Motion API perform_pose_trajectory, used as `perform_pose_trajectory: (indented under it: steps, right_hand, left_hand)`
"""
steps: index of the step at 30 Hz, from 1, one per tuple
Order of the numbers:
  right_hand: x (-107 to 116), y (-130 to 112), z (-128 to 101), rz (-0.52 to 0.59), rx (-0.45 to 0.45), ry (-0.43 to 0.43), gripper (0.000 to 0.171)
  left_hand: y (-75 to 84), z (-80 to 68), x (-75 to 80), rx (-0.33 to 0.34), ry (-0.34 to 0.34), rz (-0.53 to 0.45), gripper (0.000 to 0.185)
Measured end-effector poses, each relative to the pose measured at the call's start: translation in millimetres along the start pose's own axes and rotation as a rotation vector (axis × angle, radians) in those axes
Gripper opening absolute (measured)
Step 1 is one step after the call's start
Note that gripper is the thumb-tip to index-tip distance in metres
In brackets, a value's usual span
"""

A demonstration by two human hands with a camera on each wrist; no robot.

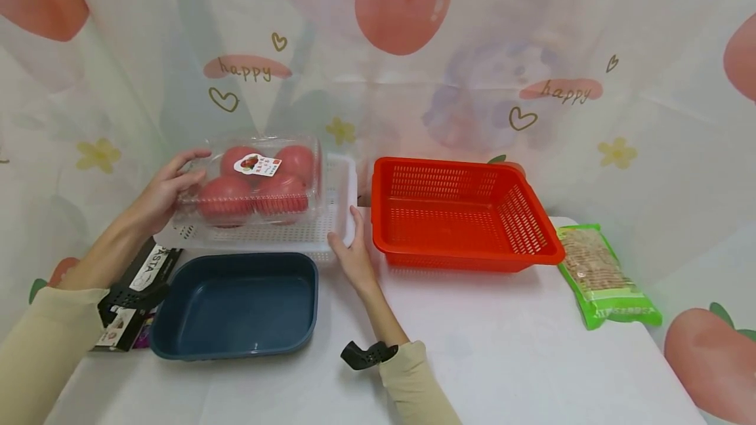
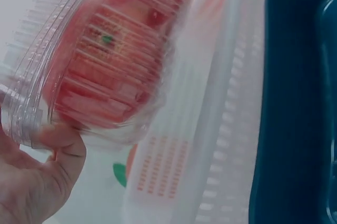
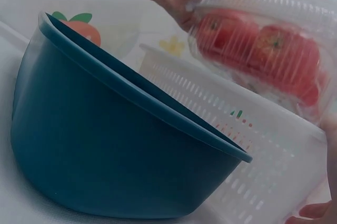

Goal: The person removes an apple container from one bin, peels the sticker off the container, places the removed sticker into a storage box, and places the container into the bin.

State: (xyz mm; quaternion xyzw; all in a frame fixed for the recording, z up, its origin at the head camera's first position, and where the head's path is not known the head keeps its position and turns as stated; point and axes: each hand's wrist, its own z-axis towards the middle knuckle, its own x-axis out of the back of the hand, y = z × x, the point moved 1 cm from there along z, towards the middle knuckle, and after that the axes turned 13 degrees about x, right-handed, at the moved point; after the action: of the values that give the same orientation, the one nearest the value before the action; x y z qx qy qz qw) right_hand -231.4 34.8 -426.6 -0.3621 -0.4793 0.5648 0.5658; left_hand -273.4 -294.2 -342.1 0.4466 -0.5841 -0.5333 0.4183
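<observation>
My left hand [image 1: 159, 195] grips the left end of a clear plastic clamshell box [image 1: 319, 179]. Inside it are several red tomatoes [image 1: 227, 195], and a white label sits on the lid. In the left wrist view the thumb [image 2: 66, 140] presses the box's rim. The box hangs tilted over a white perforated basket [image 1: 295, 236], with a gap between them in the right wrist view. At the basket's right front corner, my right hand [image 1: 356, 261] holds the rim. Its fingers [image 3: 316, 211] show only partly in the right wrist view.
A dark blue basin [image 1: 236, 307] stands right in front of the white basket. To the right is a red perforated basket [image 1: 437, 260], with a green-edged food packet [image 1: 602, 274] beyond it. A black pasta box [image 1: 147, 274] lies at the left, partly behind the left wrist.
</observation>
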Motion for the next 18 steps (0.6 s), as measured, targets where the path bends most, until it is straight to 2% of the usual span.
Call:
perform_pose_trajectory:
  steps: [5,9,13,18]
  right_hand:
    - [0.3,0.7,-0.2,0.014,-0.004,-0.002,0.076]
    - [1.0,1.6,0.7,0.046,-0.005,-0.006,0.076]
    - [1.0,2.4,1.9,0.058,-0.006,-0.013,0.075]
    - [0.7,3.7,2.8,0.047,-0.007,-0.022,0.076]
  left_hand:
    - [5.3,-14.1,-11.4,-0.026,0.002,-0.034,0.030]
    - [8.5,-26.3,-21.9,-0.040,0.049,0.022,0.030]
    - [8.5,-39.3,-28.8,-0.025,0.090,0.079,0.031]
    - [4.4,-59.4,-34.0,0.020,0.091,0.065,0.032]
